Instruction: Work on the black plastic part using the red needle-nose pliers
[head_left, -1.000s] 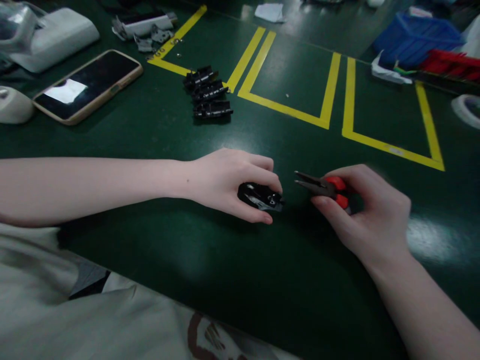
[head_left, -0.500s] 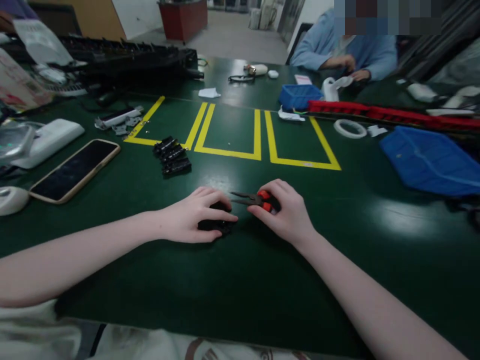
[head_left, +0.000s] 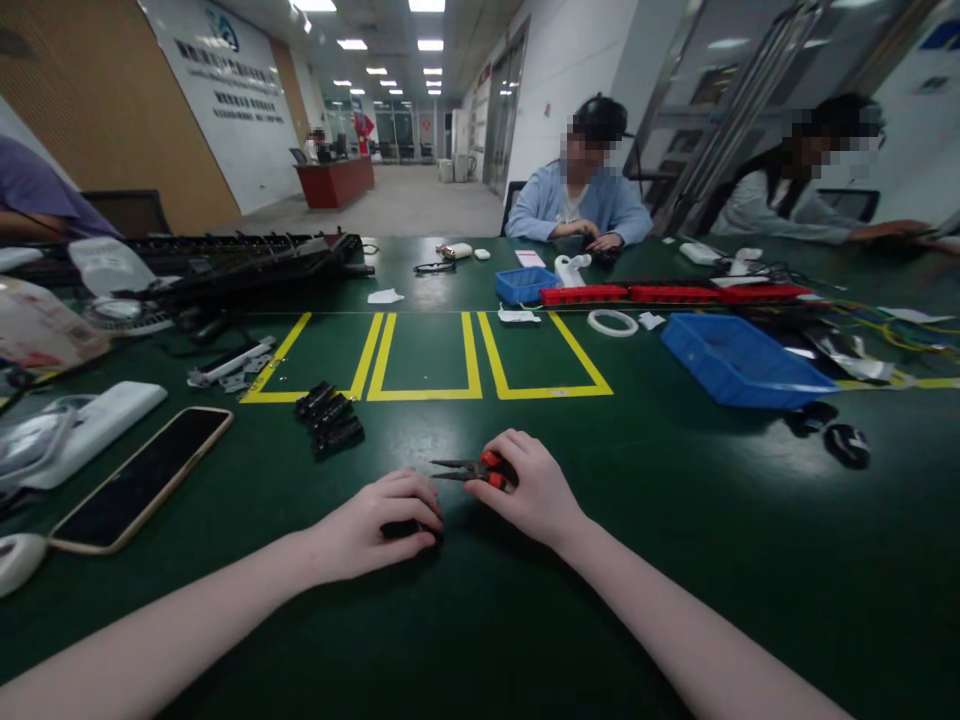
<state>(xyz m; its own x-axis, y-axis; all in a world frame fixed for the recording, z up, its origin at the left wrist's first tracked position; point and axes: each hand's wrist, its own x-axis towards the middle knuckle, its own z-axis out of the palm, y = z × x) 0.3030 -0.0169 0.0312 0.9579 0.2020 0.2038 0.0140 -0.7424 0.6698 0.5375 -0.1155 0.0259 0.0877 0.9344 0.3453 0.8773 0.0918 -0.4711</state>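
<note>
My right hand [head_left: 536,492] is wrapped round needle-nose pliers [head_left: 471,470] with red handles; their thin jaws are slightly apart and point left, with nothing between them. Just left of the pliers' tips, my left hand [head_left: 358,530] rests low over the table, its fingers curled round a small black part [head_left: 399,529]. Most of that part is hidden by the fingers, so its kind does not show. Beyond my left hand lies a small pile of similar-looking black pieces [head_left: 330,418], near the front corner of a yellow taped outline.
On the left lie a phone [head_left: 146,480] and a white device [head_left: 112,430]. A large blue tray [head_left: 742,360] stands at the right, a smaller blue basket [head_left: 523,287] farther back. Yellow tape [head_left: 424,394] marks the green table [head_left: 480,640]. Co-workers sit across it.
The view has tilted up, so the room and people show more and the table sits lower. My left fingers have closed further over the black part. The pliers stay in my right hand.
</note>
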